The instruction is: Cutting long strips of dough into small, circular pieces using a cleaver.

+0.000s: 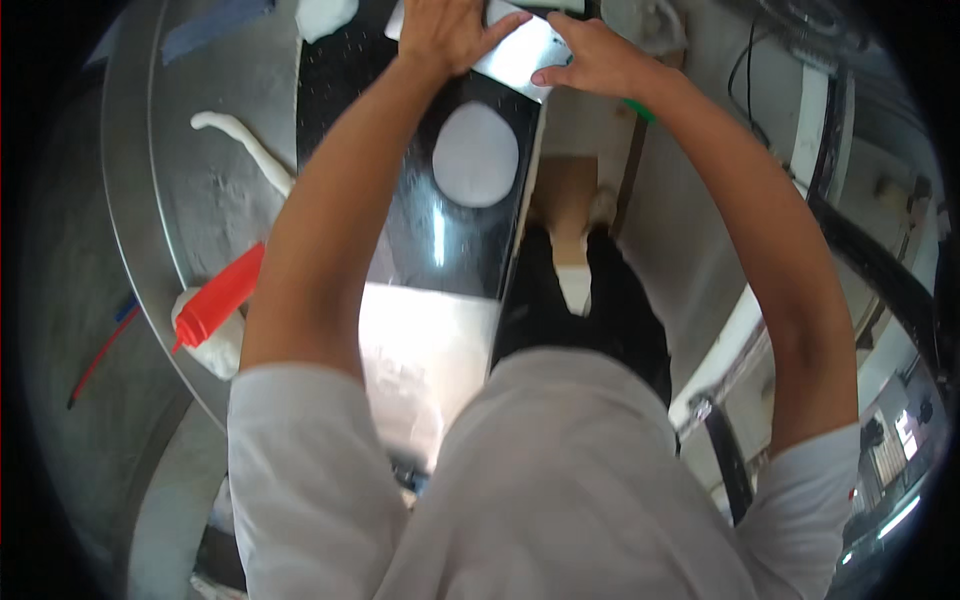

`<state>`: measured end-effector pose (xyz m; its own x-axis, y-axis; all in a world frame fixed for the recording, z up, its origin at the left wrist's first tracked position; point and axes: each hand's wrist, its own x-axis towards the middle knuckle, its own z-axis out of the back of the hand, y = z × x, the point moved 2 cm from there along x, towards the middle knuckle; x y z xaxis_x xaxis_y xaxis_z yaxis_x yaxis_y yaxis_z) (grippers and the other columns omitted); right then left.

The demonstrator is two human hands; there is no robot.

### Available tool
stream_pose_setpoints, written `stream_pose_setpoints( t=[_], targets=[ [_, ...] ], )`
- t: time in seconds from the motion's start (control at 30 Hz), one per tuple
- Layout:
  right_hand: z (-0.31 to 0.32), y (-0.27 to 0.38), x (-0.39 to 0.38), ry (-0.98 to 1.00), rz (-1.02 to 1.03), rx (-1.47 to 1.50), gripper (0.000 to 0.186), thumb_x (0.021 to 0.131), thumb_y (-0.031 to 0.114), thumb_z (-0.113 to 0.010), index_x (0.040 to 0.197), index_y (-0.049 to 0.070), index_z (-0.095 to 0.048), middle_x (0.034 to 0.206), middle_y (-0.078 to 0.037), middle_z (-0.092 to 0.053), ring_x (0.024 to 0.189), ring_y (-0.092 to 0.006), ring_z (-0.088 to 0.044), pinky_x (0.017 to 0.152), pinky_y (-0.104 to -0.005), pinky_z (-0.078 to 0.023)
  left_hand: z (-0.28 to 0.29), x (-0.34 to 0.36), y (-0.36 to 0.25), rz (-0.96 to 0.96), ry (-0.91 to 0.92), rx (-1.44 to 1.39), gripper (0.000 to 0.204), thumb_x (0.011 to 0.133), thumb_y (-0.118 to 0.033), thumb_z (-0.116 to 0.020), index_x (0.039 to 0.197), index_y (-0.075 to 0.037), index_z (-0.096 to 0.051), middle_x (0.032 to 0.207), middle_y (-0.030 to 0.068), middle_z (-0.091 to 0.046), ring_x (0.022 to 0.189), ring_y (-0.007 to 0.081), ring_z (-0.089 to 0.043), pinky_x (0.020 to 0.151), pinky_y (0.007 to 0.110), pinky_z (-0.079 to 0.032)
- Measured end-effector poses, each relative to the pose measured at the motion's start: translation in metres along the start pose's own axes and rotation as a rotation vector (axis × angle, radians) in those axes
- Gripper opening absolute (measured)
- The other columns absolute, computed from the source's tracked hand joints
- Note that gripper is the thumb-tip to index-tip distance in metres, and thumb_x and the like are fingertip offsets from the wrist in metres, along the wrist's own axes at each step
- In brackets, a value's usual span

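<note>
At the top edge, my left hand (443,35) lies over a shiny silvery sheet (520,52), thumb stretched to the right; its fingertips are partly cut off by the frame. My right hand (603,58) is at the sheet's right edge, thumb and forefinger apart on it, the other fingers hidden. The sheet overhangs the right side of a glossy black board (400,240). Nearer to me on that board, apart from both hands, is a flat white oval piece (476,155).
Left of the board lie a long white strip (245,140), a red squeeze bottle (220,295) on a whitish lump (215,350), and another white lump (325,15). A pale shiny panel (430,350) adjoins the board near me. A black and white rail (735,340) runs at right.
</note>
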<state>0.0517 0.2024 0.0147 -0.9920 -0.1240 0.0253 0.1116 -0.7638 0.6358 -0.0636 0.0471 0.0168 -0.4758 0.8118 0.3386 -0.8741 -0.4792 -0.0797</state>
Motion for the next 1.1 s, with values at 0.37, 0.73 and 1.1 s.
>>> stream_pose_setpoints(
  t=[0.37,0.73,1.1],
  targets=[
    [-0.084,0.067,-0.112,0.036,-0.267,0.515,0.058,0.083,0.028,-0.077,0.122,-0.002,-0.048,0.105,-0.027,-0.066,0.098,-0.0424,-0.066,0.085,-0.0477,-0.051,0.071,-0.077,-0.038,-0.514,0.726,-0.354,0.059,0.074,-0.008,-0.079,0.127,-0.012,-0.053,0.13,0.0128,-0.058,0.113,0.032,-0.061,0.095,0.041,-0.051],
    [-0.113,0.126,-0.211,0.258,-0.411,0.42,0.054,0.083,0.033,-0.077,0.114,0.0,-0.048,0.098,-0.028,-0.066,0.094,-0.0467,-0.065,0.078,-0.0508,-0.05,0.086,-0.064,-0.012,-0.102,0.94,-0.493,0.018,0.071,-0.002,-0.072,0.085,0.001,-0.061,0.086,0.0173,-0.068,0.09,0.0344,-0.068,0.079,0.04,-0.052],
    [-0.064,0.157,-0.252,0.246,-0.634,0.317,0.042,0.085,0.027,-0.076,0.105,0.0,-0.052,0.094,-0.027,-0.067,0.091,-0.0447,-0.066,0.077,-0.0467,-0.051,0.078,-0.154,0.115,0.689,0.581,-0.385,0.031,0.069,-0.017,-0.084,0.085,0.0,-0.064,0.08,0.0138,-0.068,0.073,0.025,-0.069,0.067,0.037,-0.055]
  ],
)
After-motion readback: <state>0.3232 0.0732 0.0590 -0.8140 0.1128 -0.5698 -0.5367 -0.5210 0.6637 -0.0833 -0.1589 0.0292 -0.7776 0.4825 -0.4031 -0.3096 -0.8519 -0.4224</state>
